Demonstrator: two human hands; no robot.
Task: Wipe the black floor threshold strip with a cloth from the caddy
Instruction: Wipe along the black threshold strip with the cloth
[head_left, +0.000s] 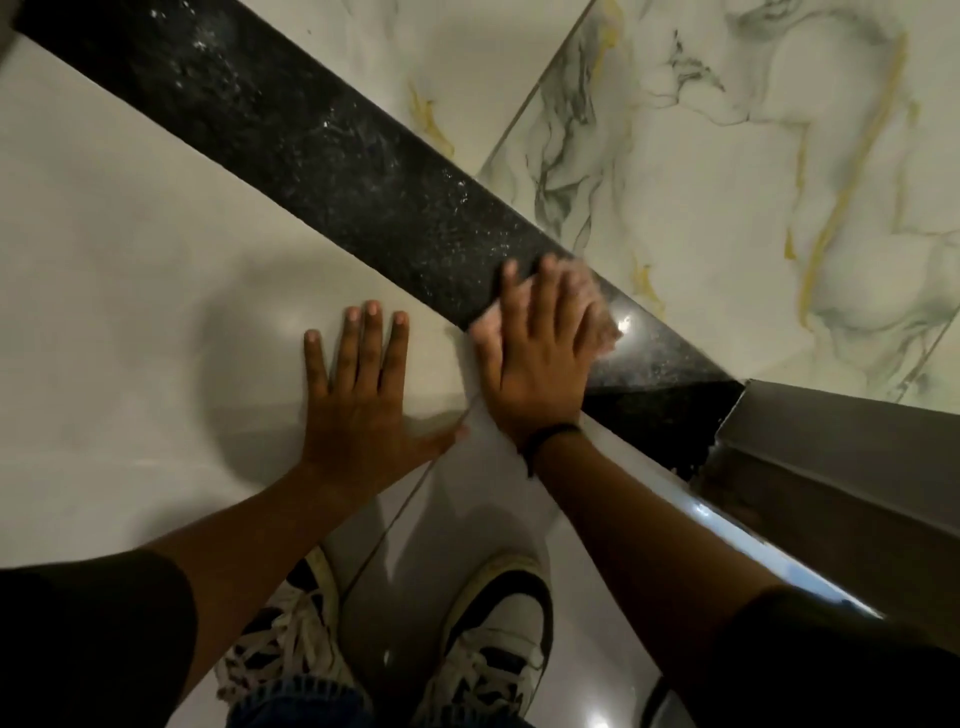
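The black threshold strip (322, 150) runs diagonally across the floor from the upper left to the lower right, speckled with pale dust on its upper stretch. My right hand (540, 353) lies flat on a pale pinkish cloth (605, 327) and presses it onto the strip near its lower right end. Most of the cloth is hidden under the palm and fingers, and it looks blurred. My left hand (358, 384) rests flat on the plain pale tile beside the strip, fingers spread, holding nothing.
Marbled tiles with grey and yellow veins (727, 156) lie beyond the strip. A grey door frame base (831, 457) stands at the strip's lower right end. My two black-and-white sneakers (488, 634) are planted below my hands. No caddy is in view.
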